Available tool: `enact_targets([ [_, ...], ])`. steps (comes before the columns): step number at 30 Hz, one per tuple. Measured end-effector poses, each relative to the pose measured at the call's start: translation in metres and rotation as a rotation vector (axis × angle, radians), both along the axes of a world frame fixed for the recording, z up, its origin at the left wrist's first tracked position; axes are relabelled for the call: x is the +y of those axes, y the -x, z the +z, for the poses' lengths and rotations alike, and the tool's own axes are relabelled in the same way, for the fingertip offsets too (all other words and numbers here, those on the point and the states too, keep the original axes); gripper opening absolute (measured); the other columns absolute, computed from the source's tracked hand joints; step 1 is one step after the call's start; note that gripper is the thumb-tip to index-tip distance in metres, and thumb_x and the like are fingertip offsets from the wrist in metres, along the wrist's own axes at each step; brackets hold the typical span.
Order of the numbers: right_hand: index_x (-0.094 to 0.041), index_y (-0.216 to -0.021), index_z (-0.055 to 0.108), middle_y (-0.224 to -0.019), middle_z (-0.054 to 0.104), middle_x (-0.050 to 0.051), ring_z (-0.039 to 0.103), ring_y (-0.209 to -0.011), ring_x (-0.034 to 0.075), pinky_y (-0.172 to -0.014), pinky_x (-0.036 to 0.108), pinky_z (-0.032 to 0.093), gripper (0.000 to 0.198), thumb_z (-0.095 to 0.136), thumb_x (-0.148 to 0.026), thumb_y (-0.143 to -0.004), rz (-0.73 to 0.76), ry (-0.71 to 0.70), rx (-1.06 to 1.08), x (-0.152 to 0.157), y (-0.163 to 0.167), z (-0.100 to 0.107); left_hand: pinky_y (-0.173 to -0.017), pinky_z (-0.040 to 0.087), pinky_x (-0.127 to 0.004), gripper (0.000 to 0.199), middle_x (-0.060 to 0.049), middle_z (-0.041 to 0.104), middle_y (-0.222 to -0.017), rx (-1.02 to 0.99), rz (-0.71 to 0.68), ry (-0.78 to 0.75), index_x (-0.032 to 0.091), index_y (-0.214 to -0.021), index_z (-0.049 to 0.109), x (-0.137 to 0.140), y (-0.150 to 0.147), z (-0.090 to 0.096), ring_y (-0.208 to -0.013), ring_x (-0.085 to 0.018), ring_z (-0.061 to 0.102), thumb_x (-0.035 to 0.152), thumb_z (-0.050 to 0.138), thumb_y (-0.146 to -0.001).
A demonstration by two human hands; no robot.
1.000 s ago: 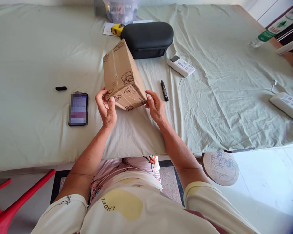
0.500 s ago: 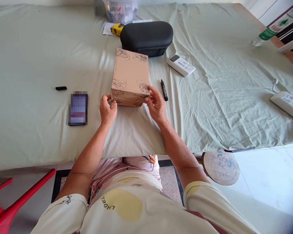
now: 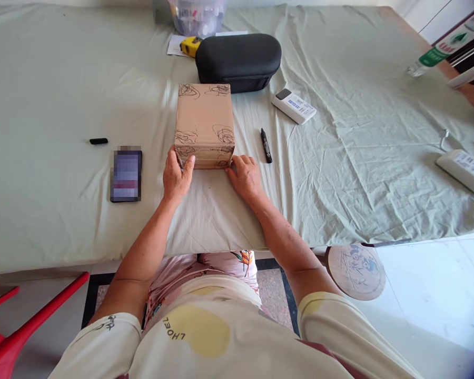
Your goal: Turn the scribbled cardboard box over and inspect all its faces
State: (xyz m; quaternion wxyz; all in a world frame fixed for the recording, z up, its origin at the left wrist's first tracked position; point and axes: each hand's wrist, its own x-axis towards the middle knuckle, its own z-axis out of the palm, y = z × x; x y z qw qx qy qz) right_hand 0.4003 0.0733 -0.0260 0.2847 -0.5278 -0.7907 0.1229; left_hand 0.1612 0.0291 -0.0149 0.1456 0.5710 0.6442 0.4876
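A brown cardboard box [image 3: 204, 116] stands on the cloth-covered table, with black scribbles at the corners of its top and on its front. My left hand [image 3: 177, 173] grips the front left corner, thumb on the front face and fingers along the left side. At the lower front right corner, my right hand [image 3: 244, 173] is closed against the box; its fingertips are partly hidden. An uncapped black marker [image 3: 266, 146] lies to the right of the box. Its black cap [image 3: 98, 141] rests on the far left, above a phone [image 3: 126, 176] with a blurred screen.
Behind the box sits a black hard case [image 3: 238, 62], beside a yellow tape measure [image 3: 190, 46] and a clear plastic tub [image 3: 197, 18]. White devices [image 3: 294, 106] and a bottle [image 3: 430, 57] lie to the right. A red chair [image 3: 35, 326] and a round stool [image 3: 355, 272] are below the table edge.
The box has turned to sit straighter and shifted slightly left. My right hand has slid down from the upper right corner to the lower one; my left thumb now lies on the front face.
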Motion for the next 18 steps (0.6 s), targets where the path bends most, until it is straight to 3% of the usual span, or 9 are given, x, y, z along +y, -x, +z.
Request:
enact_targets([
  [6, -0.023, -0.099, 0.065, -0.102, 0.073, 0.011, 0.06, -0.094, 0.027, -0.089, 0.043, 0.05, 0.013, 0.06, -0.033, -0.093, -0.047, -0.034, 0.05, -0.001, -0.001, 0.002, -0.094, 0.063, -0.04, 0.08, -0.012, 0.074, -0.118, -0.022, -0.023, -0.003, 0.021, -0.138, 0.056, 0.001, 0.007, -0.002, -0.096, -0.023, 0.075, 0.086, 0.049, -0.093],
  [9, -0.024, -0.107, 0.062, -0.105, 0.073, 0.008, 0.065, -0.094, 0.025, -0.088, 0.041, 0.052, 0.019, 0.058, -0.04, -0.096, -0.013, -0.043, 0.223, -0.003, 0.0, 0.003, -0.109, 0.057, -0.044, 0.079, -0.016, 0.067, -0.135, 0.024, -0.032, -0.085, 0.023, -0.148, 0.052, -0.002, 0.0, 0.002, -0.123, -0.028, 0.07, 0.081, 0.053, -0.095],
  [12, -0.025, -0.117, 0.056, -0.108, 0.072, 0.007, 0.067, -0.092, 0.023, -0.087, 0.041, 0.054, 0.042, 0.067, -0.057, -0.093, -0.043, -0.038, 0.363, -0.008, 0.008, 0.003, -0.127, 0.043, -0.048, 0.098, -0.022, 0.049, -0.16, 0.047, -0.05, -0.156, 0.021, -0.161, 0.034, -0.006, -0.017, 0.002, -0.153, -0.033, 0.049, 0.077, 0.069, -0.089],
  [15, -0.025, -0.122, 0.052, -0.103, 0.07, 0.005, 0.067, -0.09, 0.023, -0.088, 0.043, 0.055, 0.065, 0.073, -0.075, -0.085, -0.106, -0.003, 0.425, -0.012, 0.017, 0.0, -0.135, 0.032, -0.051, 0.116, -0.028, 0.04, -0.166, 0.054, -0.013, -0.156, 0.016, -0.165, 0.022, -0.008, -0.034, -0.003, -0.161, -0.037, 0.039, 0.074, 0.078, -0.082],
  [18, -0.024, -0.118, 0.053, -0.094, 0.07, 0.003, 0.069, -0.086, 0.023, -0.091, 0.045, 0.056, 0.072, 0.074, -0.082, -0.079, -0.143, 0.018, 0.442, -0.012, 0.021, -0.002, -0.135, 0.032, -0.052, 0.108, -0.028, 0.042, -0.166, 0.091, 0.043, -0.146, 0.016, -0.163, 0.026, -0.008, -0.04, -0.008, -0.161, -0.037, 0.04, 0.07, 0.077, -0.085],
])
